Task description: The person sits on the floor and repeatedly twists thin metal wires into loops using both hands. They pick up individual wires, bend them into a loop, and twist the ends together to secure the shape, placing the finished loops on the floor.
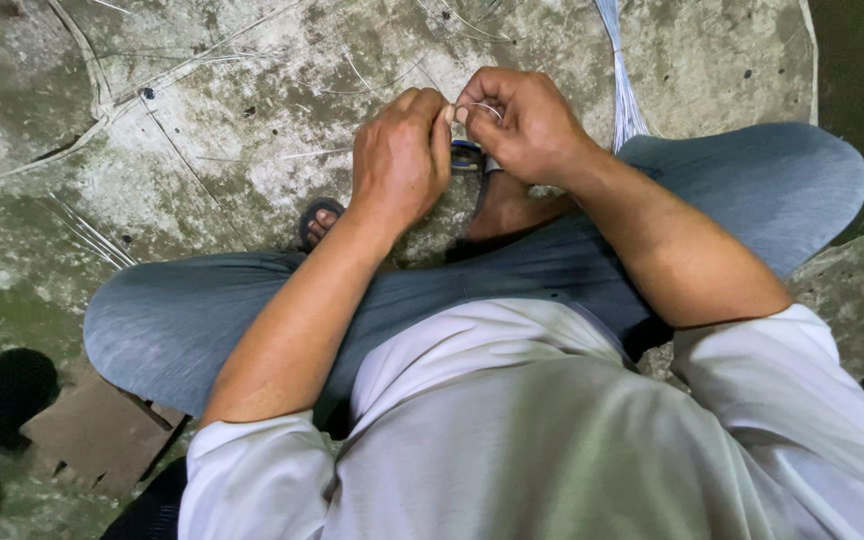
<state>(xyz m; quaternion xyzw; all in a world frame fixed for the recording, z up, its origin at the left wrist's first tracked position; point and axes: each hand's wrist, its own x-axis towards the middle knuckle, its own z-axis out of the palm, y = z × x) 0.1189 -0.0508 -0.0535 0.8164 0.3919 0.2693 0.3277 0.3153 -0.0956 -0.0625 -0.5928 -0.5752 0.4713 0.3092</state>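
A person sits cross-legged on a stained concrete floor [202, 120]. The left hand [399, 155] and right hand [524, 125] meet above the feet, fingers pinched together on a thin pale strand [484, 106] held between them. A bundle of similar strands [624, 95] lies on the floor just beyond the right knee [792, 180].

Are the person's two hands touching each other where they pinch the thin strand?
Touching. The head view shows the left hand and right hand meeting at the fingertips, with no gap there, around a thin pale strand.
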